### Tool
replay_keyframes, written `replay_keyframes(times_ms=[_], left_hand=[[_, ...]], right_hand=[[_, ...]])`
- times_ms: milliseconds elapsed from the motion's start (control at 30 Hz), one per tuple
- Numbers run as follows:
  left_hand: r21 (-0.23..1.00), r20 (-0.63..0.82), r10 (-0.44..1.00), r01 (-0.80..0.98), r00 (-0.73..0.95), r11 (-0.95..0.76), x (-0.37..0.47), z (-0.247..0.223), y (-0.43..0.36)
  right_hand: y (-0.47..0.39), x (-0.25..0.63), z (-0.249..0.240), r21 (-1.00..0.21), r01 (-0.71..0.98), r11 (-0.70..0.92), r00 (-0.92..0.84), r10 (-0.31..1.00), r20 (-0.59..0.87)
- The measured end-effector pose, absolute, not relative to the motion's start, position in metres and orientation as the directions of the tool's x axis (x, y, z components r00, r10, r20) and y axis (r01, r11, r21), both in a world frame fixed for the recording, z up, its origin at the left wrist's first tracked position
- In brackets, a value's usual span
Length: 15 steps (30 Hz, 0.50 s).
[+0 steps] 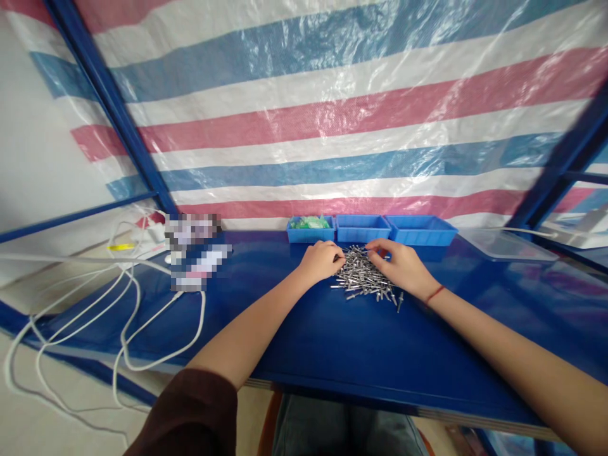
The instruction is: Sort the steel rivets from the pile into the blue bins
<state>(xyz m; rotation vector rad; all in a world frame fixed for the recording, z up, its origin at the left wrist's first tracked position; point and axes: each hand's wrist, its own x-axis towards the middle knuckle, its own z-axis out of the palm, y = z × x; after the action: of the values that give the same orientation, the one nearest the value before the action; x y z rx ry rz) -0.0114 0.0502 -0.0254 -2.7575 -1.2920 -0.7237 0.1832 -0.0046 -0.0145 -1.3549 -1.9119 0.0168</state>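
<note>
Brown sleeve [192,405] behind left hand [322,259]; fingering metal pins [361,277] between it and right hand [399,265], both curled narrow, can't tell if gripping; picking through, apparently, calling for light pinches.

Left hand [321,261] and right hand [403,263] touch a metal rivet pile [363,275] near 3 blue bins [362,235].

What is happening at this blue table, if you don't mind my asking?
Someone is handling a heap of what look like metal blind rivets on the blue table. The left hand is at the heap's left edge, the right hand at its right; whether either holds a rivet is unclear. Three blue bins stand behind, the leftmost containing something green.
</note>
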Motion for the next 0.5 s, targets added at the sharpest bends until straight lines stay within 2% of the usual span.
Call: replay_keyframes(times_ms=[100, 233, 333, 500], left_hand=[[0.22, 0.368, 0.779, 0.767, 0.507, -0.603, -0.011, -0.026, 0.047], [0.122, 0.426, 0.753, 0.793, 0.502, -0.597, -0.01, -0.021, 0.037], [0.074, 0.487, 0.703, 0.777, 0.519, -0.625, -0.01, -0.013, 0.026], [0.12, 0.515, 0.642, 0.694, 0.568, -0.71, -0.007, -0.001, 0.012]], right_hand=[[-0.007, 0.177, -0.013, -0.446, 0.78, 0.438, -0.128, 0.81, 0.572], [-0.011, 0.174, -0.02, -0.441, 0.764, 0.47, -0.174, 0.809, 0.562], [-0.012, 0.172, -0.027, -0.408, 0.762, 0.502, -0.229, 0.799, 0.556], [-0.013, 0.169, -0.03, -0.309, 0.768, 0.561, -0.308, 0.747, 0.589]])
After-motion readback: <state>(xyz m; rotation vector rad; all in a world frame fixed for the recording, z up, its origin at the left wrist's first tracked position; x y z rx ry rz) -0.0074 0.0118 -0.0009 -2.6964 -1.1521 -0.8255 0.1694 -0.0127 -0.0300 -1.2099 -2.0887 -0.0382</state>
